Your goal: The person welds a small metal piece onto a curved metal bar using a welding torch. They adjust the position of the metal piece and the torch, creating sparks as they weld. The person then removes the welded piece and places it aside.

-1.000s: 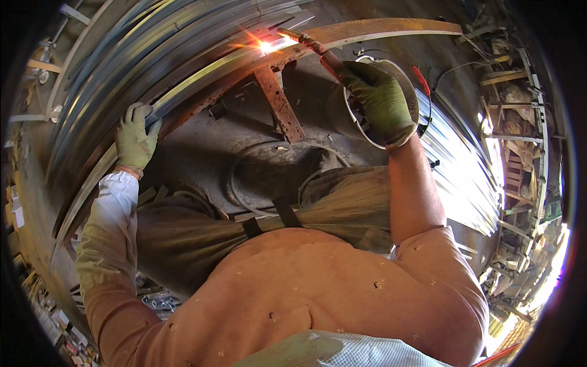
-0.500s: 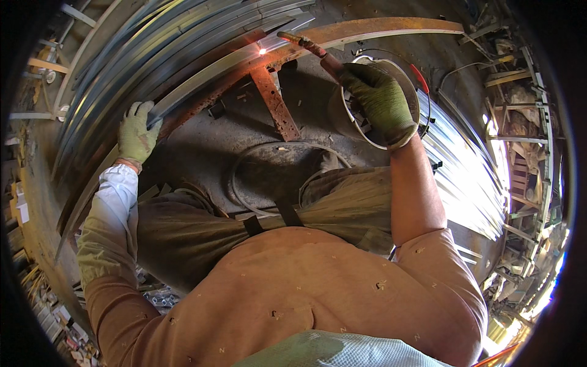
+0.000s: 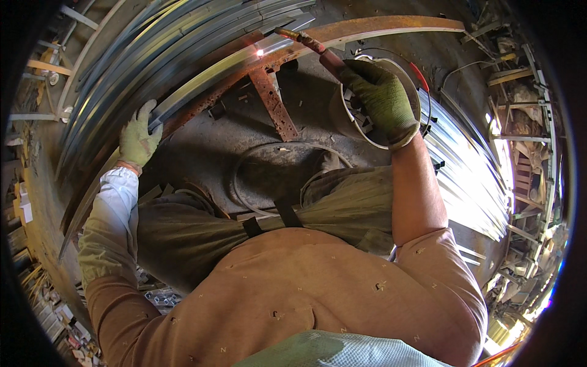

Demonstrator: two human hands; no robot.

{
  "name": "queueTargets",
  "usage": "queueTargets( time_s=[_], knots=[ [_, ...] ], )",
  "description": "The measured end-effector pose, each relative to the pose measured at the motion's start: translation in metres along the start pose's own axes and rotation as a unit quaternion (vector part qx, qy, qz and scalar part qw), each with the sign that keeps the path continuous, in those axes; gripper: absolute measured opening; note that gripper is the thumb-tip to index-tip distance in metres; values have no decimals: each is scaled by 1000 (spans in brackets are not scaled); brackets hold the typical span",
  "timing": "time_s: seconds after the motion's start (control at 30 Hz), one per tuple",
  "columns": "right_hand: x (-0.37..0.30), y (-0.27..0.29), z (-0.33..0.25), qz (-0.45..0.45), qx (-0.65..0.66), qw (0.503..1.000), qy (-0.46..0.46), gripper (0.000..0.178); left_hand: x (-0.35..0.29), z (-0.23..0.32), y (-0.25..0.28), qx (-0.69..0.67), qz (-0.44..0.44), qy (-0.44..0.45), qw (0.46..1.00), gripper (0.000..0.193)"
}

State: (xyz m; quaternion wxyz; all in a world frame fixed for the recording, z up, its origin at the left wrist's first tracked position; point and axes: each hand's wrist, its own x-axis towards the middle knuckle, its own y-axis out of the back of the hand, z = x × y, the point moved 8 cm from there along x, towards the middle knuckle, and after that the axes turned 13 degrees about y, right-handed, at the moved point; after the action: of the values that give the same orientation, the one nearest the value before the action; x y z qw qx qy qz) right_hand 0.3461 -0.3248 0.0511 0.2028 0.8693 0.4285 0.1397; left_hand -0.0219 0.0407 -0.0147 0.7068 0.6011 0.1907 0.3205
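Rusty beam (image 3: 379, 25), long and bent by the lens, serves as reference. Silvery bar (image 3: 208, 76) lies along its far edge, left half. Left hand (image 3: 139, 136), gloved, straddles that bar near the beam's left end, thumb and fingers either side; firmness of grip can't be told. Right hand (image 3: 382, 98), gloved, closed round the torch (image 3: 330, 63), above the beam's near side. Torch tip stands apart from a small bright glow (image 3: 260, 52) on the bar, beside the beam. Rusty bracket (image 3: 273, 101) juts from the beam's near side; bucket (image 3: 345, 116) sits right of it, under the right hand. More metal strips (image 3: 153, 55) beyond the beam.

Risks, my judgement: bar could shift off the beam if the left hand slackens or jerks. Heat may travel along it to that glove. Spatter could reach the bare right forearm (image 3: 419, 189). Torch or wrist could snag the bucket rim, being so close.

Writing: letter-like marks scattered over the shirt (image 3: 275, 275); none legible on torch, beam or bucket.
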Motion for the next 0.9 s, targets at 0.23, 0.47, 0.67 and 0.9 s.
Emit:
queueTargets(
  time_s=[0.23, 0.47, 0.67, 0.9],
  knots=[
    [2, -1, 10, 2, 26, 1000, -11, 36, -5, -8, -8, -85, -107, 0, 991, 60],
    [2, -2, -6, -57, -81, 994, 43, 37, 5, -5, -8, -20, -162, 99, 982, 59],
    [1, -3, -15, -71, -118, 988, 67, 36, 7, -1, 10, -30, -38, -9, 999, 53],
    [0, -3, 1, 3, 54, 998, -18, 37, 7, -4, 8, -62, -151, 125, 979, 56]
  ],
)
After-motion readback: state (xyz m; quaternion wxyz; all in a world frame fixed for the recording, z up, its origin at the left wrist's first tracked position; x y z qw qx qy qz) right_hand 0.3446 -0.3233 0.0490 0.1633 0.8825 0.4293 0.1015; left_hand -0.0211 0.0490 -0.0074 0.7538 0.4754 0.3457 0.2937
